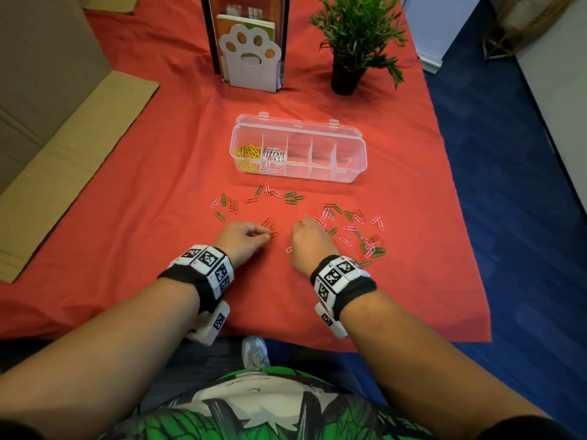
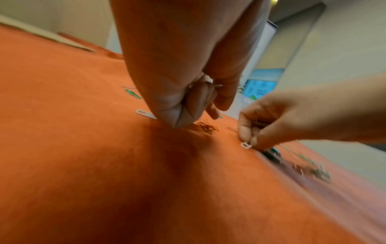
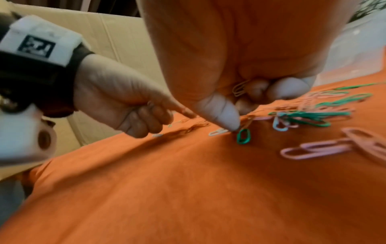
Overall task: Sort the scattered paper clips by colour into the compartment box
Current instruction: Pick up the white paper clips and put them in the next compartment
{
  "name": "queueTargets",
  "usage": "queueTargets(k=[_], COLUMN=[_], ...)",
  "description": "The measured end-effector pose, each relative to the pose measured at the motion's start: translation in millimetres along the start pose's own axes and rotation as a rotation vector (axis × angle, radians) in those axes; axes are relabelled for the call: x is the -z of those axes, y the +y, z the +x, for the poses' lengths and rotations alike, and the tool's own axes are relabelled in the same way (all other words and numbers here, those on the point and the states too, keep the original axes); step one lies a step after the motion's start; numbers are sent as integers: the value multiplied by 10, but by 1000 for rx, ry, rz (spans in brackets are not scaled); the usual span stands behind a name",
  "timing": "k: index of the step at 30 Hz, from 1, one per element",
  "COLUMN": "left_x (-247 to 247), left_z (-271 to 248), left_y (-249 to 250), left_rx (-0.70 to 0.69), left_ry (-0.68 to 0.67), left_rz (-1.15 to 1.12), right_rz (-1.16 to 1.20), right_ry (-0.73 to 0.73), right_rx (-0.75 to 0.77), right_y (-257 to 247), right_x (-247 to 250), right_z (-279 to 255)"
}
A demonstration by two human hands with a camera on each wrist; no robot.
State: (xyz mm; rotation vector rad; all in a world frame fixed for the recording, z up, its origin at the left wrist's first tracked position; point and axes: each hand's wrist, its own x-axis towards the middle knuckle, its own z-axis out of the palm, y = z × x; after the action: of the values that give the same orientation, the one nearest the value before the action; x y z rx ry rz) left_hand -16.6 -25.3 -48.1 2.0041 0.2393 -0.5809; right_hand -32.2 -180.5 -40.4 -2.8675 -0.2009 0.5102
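The clear compartment box [image 1: 349, 144] lies open on the red cloth, with yellow clips [image 1: 248, 155] in its leftmost cell and white clips [image 1: 273, 155] in the cell beside it. Green, pink and red clips [image 1: 352, 227] lie scattered in front of it. My left hand [image 1: 266, 237] has curled fingers, and its thumb and forefinger are down at a few red clips [image 2: 206, 127]. A wire end [image 2: 217, 85] pokes out of its palm. My right hand [image 3: 236, 115] holds red clips [image 3: 240, 89] in its curled fingers, with its thumb tip [image 3: 227, 118] on the cloth beside a green clip [image 3: 243, 136].
A paw-shaped bookend [image 1: 251, 55] with books and a potted plant [image 1: 352, 42] stand at the back of the table. Flat cardboard [image 1: 63, 160] lies at the left. The cloth's right edge drops to blue floor [image 1: 524, 217]. A lone white clip [image 1: 289, 249] lies between my hands.
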Motion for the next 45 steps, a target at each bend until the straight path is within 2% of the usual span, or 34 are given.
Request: queueTargets(k=[3,7,9,12,15,19,21,23,25,27,31,36,40,43,45], left_x=[-73,-122,-155,-224,-242,-108,-23,48,93,117,179,294,292,236,197], left_z=[-17,-38,-16,-10,-43,-18,15,48,85,120,199,294,309,284,268], left_y=[10,119,156,185,276,467,563,655,744,835,1031,1283,1325,1254,1187], left_rx=[-57,-68,-45,117,253,344,377,362,326,304,263,158,110,139,181], left_ry=[4,157,156,62,2,-93,-160,-216,-244,-255,-247,-283,-333,-371,-402], left_rz=[231,351,286,-95,-401,-710,-871,-947,-975,-985,-987,-1014,-970,-988,-998], right_rz=[17,-107,-147,-66,310,1121,1568,1910,2116,2213,2209,2132,1708,1281,1058], right_ry=[38,109,122,82,18,-12,-47,-57,-92,-140,-161,-63,139,272,312], right_rx=[57,142,144,103,-56,-345,-400,-444,-447,-392,-323,-299,-304,-176,-50], right_y=[44,11,-9,31,127,326,408,479,532,566,596,596,551,495,425], right_x=[-12,-95,-110,-120,-45,150,306,493,628,726,858,950,1019,1101,1154], right_z=[-70,-188,-215,-175,-99,-61,-68,-65,-50,-29,-8,32,82,113,131])
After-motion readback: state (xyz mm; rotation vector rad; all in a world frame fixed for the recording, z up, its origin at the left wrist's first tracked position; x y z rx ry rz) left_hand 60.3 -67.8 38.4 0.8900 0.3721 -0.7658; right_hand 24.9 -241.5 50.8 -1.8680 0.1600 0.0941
